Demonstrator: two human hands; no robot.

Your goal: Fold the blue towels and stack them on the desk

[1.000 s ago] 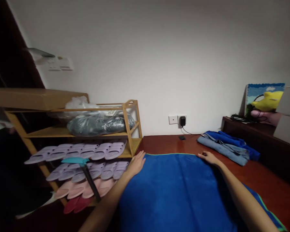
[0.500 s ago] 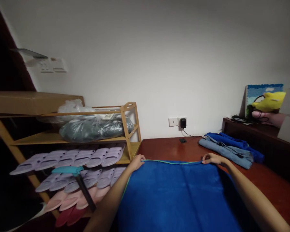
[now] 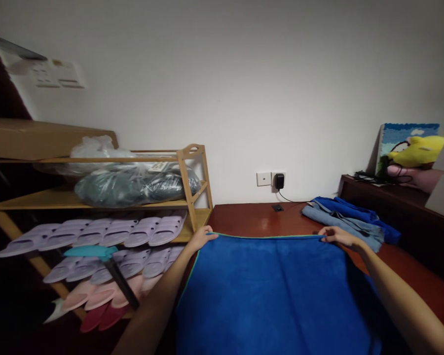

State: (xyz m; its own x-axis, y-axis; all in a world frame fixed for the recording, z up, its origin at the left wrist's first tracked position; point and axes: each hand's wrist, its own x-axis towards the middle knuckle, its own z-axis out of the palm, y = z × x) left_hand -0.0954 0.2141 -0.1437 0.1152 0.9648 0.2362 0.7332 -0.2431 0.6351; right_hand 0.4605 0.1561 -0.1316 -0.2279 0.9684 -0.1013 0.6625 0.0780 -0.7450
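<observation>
A large blue towel (image 3: 259,291) with thin green edging spreads out in front of me, its far edge stretched straight between my hands. My left hand (image 3: 203,239) pinches the far left corner, close to the shoe rack. At the far right corner, my right hand (image 3: 338,236) grips the edge between thumb and fingers. Creases run down the towel's right half, and its near end drops out of view. Beneath it lies a reddish-brown tabletop (image 3: 244,217).
To the left stands a wooden rack (image 3: 192,197) with lilac slippers (image 3: 136,231), pink slippers and a plastic-wrapped bundle (image 3: 133,185). Folded blue and denim-coloured cloths (image 3: 344,222) lie at right. A black plug adapter (image 3: 279,181) sits in the wall socket, its cable running right.
My hands have moved slightly farther apart, and the towel's far edge has gone from sagging to nearly straight. The view has shifted a little.
</observation>
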